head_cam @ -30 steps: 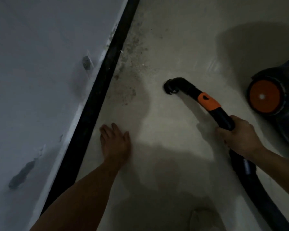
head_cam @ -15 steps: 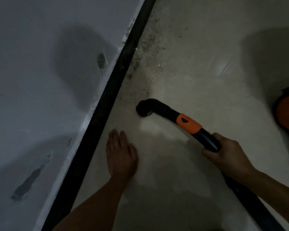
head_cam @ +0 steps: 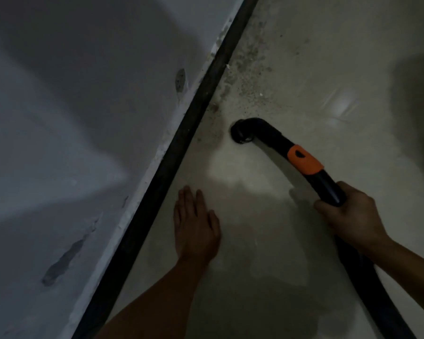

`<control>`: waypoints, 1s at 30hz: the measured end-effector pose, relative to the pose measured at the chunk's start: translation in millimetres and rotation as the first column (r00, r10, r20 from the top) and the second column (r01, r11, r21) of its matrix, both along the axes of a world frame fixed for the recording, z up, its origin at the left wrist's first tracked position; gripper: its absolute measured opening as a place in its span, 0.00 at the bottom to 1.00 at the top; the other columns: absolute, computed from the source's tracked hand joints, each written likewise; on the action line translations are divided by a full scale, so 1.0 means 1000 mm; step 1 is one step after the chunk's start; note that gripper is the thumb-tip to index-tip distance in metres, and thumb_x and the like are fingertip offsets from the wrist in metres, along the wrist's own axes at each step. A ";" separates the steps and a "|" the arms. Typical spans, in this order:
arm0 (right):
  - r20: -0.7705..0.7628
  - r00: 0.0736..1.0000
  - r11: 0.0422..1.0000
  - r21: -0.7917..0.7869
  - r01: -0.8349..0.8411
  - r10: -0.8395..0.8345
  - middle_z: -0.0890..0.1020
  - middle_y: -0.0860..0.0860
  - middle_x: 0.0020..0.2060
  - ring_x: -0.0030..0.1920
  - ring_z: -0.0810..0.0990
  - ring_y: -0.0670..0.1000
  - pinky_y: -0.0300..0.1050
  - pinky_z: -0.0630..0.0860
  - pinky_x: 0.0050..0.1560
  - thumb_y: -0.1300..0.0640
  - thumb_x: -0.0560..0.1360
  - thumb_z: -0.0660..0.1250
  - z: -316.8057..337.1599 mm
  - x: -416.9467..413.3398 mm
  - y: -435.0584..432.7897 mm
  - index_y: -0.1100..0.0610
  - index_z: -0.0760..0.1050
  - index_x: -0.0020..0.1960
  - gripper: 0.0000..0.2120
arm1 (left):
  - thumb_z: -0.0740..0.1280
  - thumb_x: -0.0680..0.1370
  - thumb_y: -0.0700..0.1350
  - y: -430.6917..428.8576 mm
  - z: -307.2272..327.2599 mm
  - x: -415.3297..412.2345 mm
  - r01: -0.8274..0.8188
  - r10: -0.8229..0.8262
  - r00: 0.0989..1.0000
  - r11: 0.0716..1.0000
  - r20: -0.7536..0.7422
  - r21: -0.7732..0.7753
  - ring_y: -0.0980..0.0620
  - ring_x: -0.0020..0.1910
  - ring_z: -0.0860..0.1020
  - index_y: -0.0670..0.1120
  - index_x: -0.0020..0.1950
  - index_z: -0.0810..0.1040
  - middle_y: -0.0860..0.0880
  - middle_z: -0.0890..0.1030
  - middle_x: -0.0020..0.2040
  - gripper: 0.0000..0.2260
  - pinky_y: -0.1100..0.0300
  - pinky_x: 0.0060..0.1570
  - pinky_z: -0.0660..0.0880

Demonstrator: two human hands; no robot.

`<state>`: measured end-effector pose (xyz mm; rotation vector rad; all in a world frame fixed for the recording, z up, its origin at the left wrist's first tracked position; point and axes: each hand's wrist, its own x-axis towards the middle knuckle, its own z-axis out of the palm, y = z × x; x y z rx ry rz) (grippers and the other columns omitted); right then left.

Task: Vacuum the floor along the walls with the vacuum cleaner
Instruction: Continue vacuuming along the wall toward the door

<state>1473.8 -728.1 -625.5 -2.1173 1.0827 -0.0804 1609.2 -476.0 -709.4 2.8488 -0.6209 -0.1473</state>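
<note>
The nozzle (head_cam: 241,133) sits mouth-down on the floor (head_cam: 328,69), near the baseboard (head_cam: 181,148) but not touching it. Dirt (head_cam: 249,69) lies beyond it along the baseboard. The wand (head_cam: 304,160) runs back from the nozzle, angling away from the baseboard, into the right hand (head_cam: 348,214), which is wrapped around it. The left hand (head_cam: 196,226), nearer the baseboard, rests flat and spread on the floor. No writing is legible.

Both forearms are bare right to the lower frame edge, with no sleeve or cuff in sight. The left hand (head_cam: 196,223) wears no glove, ring or watch, and its fingers look slim with short nails. The right hand (head_cam: 353,216) is likewise ungloved, its wrist without band or bracelet.
</note>
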 end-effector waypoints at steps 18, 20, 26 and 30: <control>0.007 0.989 0.989 -0.033 -0.145 0.146 0.76 0.45 0.31 0.32 0.76 0.45 0.40 0.66 0.29 0.55 0.68 0.74 -0.011 0.076 0.017 0.48 0.73 0.43 0.11 | 0.54 0.79 0.50 0.001 0.002 0.002 0.012 -0.012 1.000 1.000 -0.020 -0.004 0.42 0.76 0.56 0.41 0.75 0.64 0.38 0.59 0.76 0.26 0.48 0.75 0.54; 0.008 0.991 0.991 -0.031 -0.132 0.132 0.77 0.46 0.31 0.31 0.77 0.47 0.40 0.67 0.29 0.54 0.68 0.74 -0.012 0.082 0.017 0.48 0.73 0.44 0.11 | 0.56 0.79 0.49 0.002 0.001 0.002 0.014 -0.014 1.000 1.000 -0.023 -0.014 0.42 0.76 0.56 0.40 0.75 0.64 0.38 0.59 0.76 0.26 0.48 0.75 0.54; 0.007 0.987 0.985 0.062 -0.163 0.163 0.76 0.46 0.30 0.30 0.77 0.49 0.40 0.68 0.30 0.56 0.68 0.75 -0.010 0.070 0.034 0.46 0.70 0.38 0.13 | 0.51 0.78 0.51 0.003 0.003 0.003 0.005 -0.005 1.000 1.000 -0.018 -0.010 0.41 0.76 0.58 0.40 0.74 0.65 0.38 0.60 0.76 0.27 0.48 0.74 0.56; -0.007 0.980 0.976 0.089 -0.199 0.201 0.77 0.43 0.32 0.32 0.77 0.45 0.39 0.67 0.30 0.58 0.68 0.75 -0.009 0.044 0.039 0.47 0.73 0.43 0.12 | 0.53 0.78 0.50 0.004 0.000 0.003 0.009 -0.009 1.000 1.000 -0.002 -0.002 0.42 0.76 0.57 0.40 0.74 0.65 0.38 0.60 0.76 0.26 0.48 0.74 0.55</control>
